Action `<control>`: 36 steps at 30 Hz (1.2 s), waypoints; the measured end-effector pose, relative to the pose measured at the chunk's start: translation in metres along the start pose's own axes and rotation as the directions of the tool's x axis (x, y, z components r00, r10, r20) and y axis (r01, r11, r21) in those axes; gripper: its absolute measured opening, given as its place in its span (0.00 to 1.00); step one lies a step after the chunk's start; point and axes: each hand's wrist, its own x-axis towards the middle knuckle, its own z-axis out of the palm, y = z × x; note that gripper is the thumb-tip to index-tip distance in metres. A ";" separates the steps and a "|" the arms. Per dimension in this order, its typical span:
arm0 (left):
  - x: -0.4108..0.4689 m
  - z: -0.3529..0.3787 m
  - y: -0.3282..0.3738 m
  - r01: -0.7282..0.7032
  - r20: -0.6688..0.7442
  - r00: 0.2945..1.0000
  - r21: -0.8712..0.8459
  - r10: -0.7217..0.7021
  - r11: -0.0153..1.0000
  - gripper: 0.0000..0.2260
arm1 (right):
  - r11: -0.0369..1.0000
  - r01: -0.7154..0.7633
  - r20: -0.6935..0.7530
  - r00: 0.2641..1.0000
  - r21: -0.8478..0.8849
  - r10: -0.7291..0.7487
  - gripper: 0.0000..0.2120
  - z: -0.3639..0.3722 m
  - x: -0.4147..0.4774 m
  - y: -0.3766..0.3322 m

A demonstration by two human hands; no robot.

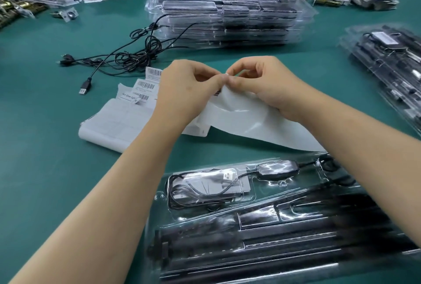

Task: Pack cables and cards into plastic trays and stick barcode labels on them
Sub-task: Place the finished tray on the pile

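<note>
From the head view, the left hand [182, 87] and the right hand [262, 85] meet fingertip to fingertip above the green table [45, 147], each with thumb and forefinger pinched on the upper edge of a glossy white label backing sheet [239, 119]. A small barcode label [217, 92] shows just under the left fingertips; whether it is lifted off the sheet cannot be told. More barcode labels [145, 85] lie on paper to the left. Nearest the camera lies a clear plastic tray [284, 213] holding a coiled black cable [182, 192] and a grey card [245, 186]. Beyond the hands are loose black USB cables [127, 55] and a stack of filled clear trays [227, 19].
</note>
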 end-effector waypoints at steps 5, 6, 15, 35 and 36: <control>0.000 0.002 -0.001 0.088 0.009 0.996 -0.095 -0.088 0.992 0.04 | 0.995 0.049 -0.022 0.998 -0.089 -0.051 0.04 0.002 0.001 0.002; 0.001 0.002 -0.002 0.102 0.010 0.995 -0.107 -0.101 0.989 0.04 | 0.993 0.050 -0.026 0.998 -0.105 -0.053 0.03 0.003 0.001 0.001; 0.002 0.007 -0.005 0.227 -0.020 0.972 -0.148 -0.233 0.963 0.07 | 0.979 0.024 -0.061 0.997 -0.204 -0.038 0.04 0.008 0.000 -0.004; 0.007 0.006 -0.001 0.182 -0.203 0.947 -0.302 -0.250 0.936 0.06 | 0.812 -0.224 -0.199 0.971 -0.538 0.135 0.10 -0.014 0.006 -0.004; 0.008 0.005 0.000 0.134 -0.225 0.952 -0.299 -0.206 0.945 0.07 | 0.786 -0.221 -0.199 0.972 -0.577 0.127 0.10 -0.015 0.007 -0.002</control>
